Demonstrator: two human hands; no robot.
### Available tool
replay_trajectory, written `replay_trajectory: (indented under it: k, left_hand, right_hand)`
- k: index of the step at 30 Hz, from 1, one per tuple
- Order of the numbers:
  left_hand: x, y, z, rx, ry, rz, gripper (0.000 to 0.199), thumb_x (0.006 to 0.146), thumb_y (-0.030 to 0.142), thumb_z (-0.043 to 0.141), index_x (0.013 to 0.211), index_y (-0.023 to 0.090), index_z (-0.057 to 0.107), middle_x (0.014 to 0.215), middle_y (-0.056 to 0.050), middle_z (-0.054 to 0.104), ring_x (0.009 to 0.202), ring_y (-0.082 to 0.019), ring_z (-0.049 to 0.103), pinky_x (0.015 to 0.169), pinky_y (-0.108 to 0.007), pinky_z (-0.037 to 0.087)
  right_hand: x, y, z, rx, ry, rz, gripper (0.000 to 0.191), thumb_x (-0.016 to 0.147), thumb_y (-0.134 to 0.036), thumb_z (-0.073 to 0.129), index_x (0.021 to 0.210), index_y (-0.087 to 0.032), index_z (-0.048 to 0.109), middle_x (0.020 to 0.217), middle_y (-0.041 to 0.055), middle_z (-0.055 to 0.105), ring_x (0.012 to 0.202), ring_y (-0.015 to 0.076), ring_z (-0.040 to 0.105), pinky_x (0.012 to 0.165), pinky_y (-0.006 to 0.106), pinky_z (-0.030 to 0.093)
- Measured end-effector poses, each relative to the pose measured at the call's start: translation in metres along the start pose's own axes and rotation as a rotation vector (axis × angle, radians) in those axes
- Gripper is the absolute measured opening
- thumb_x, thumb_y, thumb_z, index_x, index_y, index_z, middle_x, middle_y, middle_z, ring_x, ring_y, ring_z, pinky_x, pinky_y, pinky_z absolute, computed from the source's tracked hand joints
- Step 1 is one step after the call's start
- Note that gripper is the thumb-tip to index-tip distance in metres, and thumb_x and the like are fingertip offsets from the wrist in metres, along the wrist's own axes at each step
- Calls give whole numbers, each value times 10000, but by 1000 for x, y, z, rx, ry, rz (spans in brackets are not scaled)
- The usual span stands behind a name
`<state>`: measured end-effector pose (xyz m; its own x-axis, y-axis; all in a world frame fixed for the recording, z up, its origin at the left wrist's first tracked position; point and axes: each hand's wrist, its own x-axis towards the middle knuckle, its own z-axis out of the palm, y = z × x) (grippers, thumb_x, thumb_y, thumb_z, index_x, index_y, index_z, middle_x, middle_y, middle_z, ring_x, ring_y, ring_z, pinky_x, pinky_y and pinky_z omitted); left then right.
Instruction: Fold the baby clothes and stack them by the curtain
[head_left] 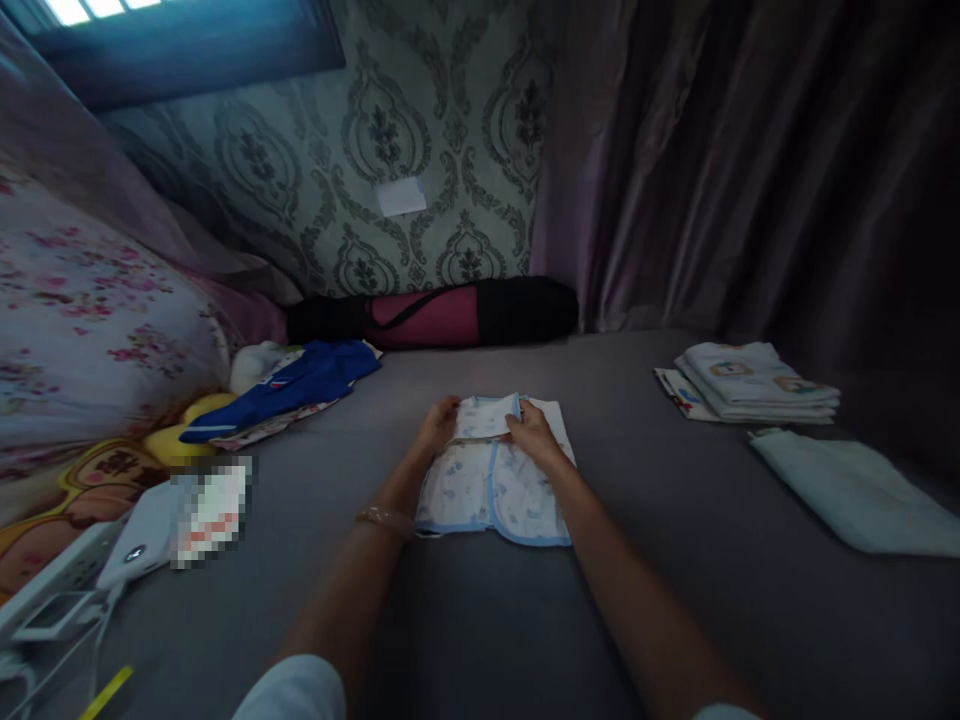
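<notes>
On the grey sheet (480,640), grips the printed garment (459,490) by its folded flap (484,420) with left hand (438,424) and right hand (535,432), and could skew it by pulling unevenly.

I note a black-and-red bag (454,322) along the far edge of the bed (622,390); white power strip (71,578) toward the left.

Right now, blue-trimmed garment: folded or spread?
Partly folded: the garment lies flat below, its upper part doubled over between left hand and right hand.

Garment (454,485), cloths (765,380) on grey sheet (480,630)
</notes>
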<state>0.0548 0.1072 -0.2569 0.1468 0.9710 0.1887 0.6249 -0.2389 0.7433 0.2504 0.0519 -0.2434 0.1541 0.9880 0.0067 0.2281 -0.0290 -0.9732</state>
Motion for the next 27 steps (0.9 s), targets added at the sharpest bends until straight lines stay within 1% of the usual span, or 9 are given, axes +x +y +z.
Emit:
replay_trajectory:
  k: [4,7,9,15,18,20,22,24,27]
  left_hand:
    - [-9,-5,6,111,-44,107,391,849,200,432,1213,177,572,1252,-94,609,1156,-217,543,1027,-383,395]
    - [-10,-6,7,278,-77,182,413,890,200,370,1267,156,531,1322,-117,557,1231,-211,493,1071,-380,345]
    - [-10,-5,7,355,-95,183,424,903,199,348,1291,153,512,1352,-128,532,1263,-218,468,1082,-396,328]
    - [-11,0,3,403,-118,150,433,906,202,363,1317,176,496,1407,-125,483,1308,-250,427,1087,-425,312]
    - [-15,9,3,432,-83,164,451,938,230,298,1359,166,448,1464,-131,408,1364,-252,345,1121,-462,241]
    - [-17,17,6,475,-68,194,471,961,268,242,1383,155,418,1484,-131,376,1387,-244,304,1137,-470,199]
    - [-21,24,13,547,-111,243,499,969,326,229,1395,136,407,1492,-134,361,1400,-253,276,1144,-466,186]
    - [-25,27,21,620,-172,278,538,969,382,226,1408,121,396,1502,-137,340,1411,-275,242,1146,-470,179]
    - [-31,25,29,681,-199,273,575,971,425,191,1436,131,360,1512,-133,320,1416,-285,222,1147,-473,174]
  right_hand:
    - [1,0,-8,-353,70,-42,330,803,-174,436,1086,-166,605,857,42,685,795,186,653,746,288,517]
    - [-4,-5,-11,-545,117,-34,438,825,-151,421,1249,-128,527,970,99,690,917,211,645,802,281,476]
    - [-10,-9,-12,-653,134,-29,473,844,-157,418,1311,-107,472,1032,134,674,968,230,632,817,288,457]
    - [-24,-15,-13,-864,205,-72,485,837,-94,398,1318,-98,456,1167,169,594,1039,246,579,833,312,429]
    - [-25,-15,-12,-942,231,-202,460,863,-92,364,1306,-97,485,1248,182,551,1130,257,516,929,345,381]
    - [-23,-11,-7,-960,178,-371,449,920,-153,321,1342,-106,467,1370,164,479,1264,260,408,1041,383,285]
    - [-22,-5,-1,-961,90,-488,468,959,-238,296,1397,-124,415,1469,118,389,1370,252,268,1116,422,155]
    - [-22,3,6,-967,4,-475,493,972,-304,284,1423,-131,386,1501,93,350,1406,243,198,1137,445,79]
    - [-21,12,11,-979,-101,-370,518,977,-356,258,1425,-133,391,1504,87,346,1408,236,212,1138,447,84]
